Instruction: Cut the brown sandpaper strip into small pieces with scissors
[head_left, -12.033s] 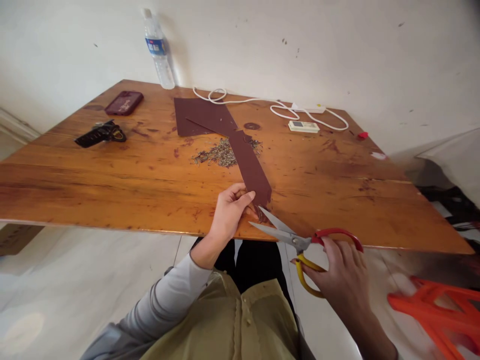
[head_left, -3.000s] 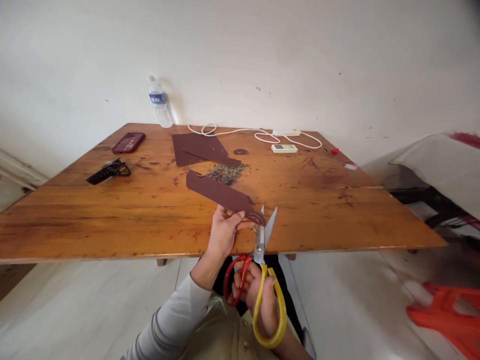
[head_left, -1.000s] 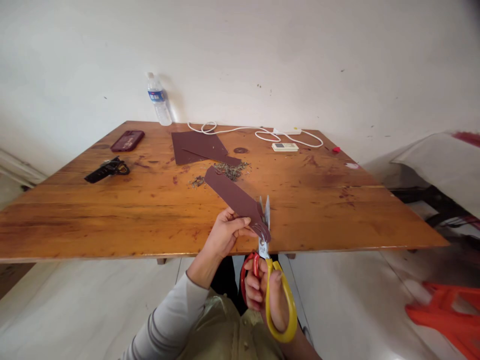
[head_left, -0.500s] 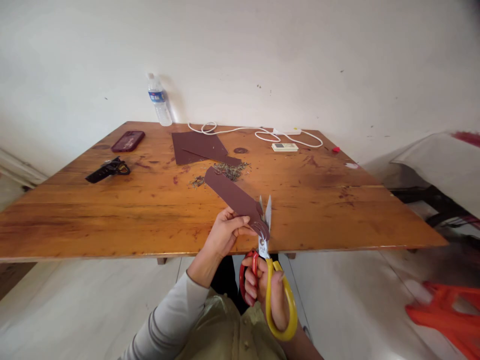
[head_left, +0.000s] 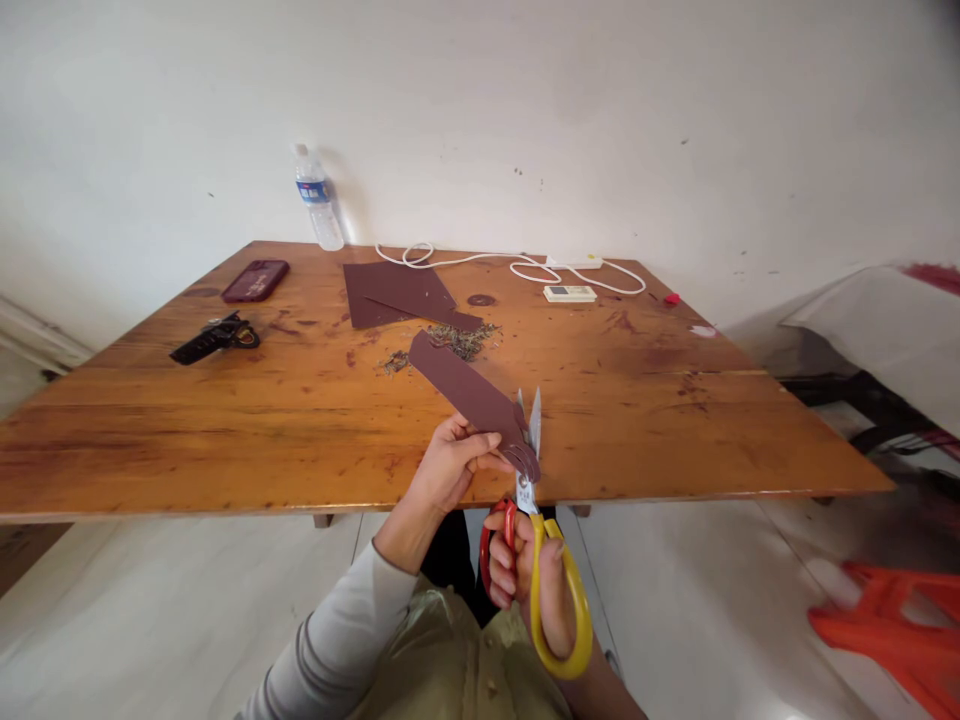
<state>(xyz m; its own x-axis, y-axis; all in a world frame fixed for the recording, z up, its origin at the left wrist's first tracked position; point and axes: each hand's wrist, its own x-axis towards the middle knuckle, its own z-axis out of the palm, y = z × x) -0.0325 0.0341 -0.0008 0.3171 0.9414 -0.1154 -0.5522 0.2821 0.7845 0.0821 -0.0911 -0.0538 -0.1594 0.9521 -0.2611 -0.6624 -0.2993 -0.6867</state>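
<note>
My left hand (head_left: 454, 462) pinches a strip of dark maroon sheet (head_left: 469, 390), thumb on top, near the table's front edge. Several curved layers or slits show at the strip's near end. In my right hand (head_left: 525, 570) are scissors (head_left: 576, 620) with one yellow and one red handle, fingers through the loops. The blades are slightly parted and point away from me, with the strip's near end between or against them; the exact contact is hard to see. Beyond the strip lies a pile of small dark shreds (head_left: 461, 342).
More maroon sheet (head_left: 386, 293) lies behind the shreds. A phone (head_left: 256, 281), a black object (head_left: 214, 338) and a water bottle (head_left: 320, 210) are at the left. A white cord (head_left: 465, 260) and a small white device (head_left: 569, 294) lie at the back. An orange-red stool (head_left: 892, 620) stands right.
Almost nothing differs. The scissor blades look slightly closer together, and the strip and both hands keep nearly the same place.
</note>
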